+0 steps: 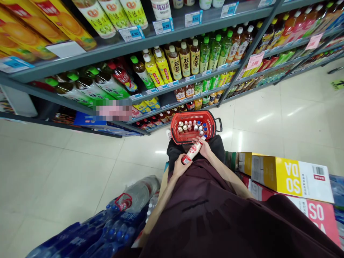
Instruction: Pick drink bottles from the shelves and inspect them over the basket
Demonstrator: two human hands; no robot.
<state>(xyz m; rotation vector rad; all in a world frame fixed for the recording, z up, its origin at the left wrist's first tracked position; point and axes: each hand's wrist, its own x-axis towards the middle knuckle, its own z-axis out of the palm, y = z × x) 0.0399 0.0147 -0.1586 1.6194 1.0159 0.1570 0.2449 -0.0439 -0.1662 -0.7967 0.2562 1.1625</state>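
Note:
I hold a small white bottle with a red label and red cap (192,152) in both hands, low in front of my body. My left hand (179,167) is closed round its capped lower end. My right hand (204,147) is closed round its upper end. Just beyond the bottle, a red plastic shopping basket (177,122) sits on the floor, with several small bottles standing in it. My dark maroon shirt hides my lower arms in part.
Grey shelves (129,44) full of drink bottles and price tags run along the left and far side. Shrink-wrapped packs of water bottles (107,225) lie at the lower left. Yellow and red cartons (292,175) are stacked on my right. Pale floor tiles (282,114) stretch beyond the basket.

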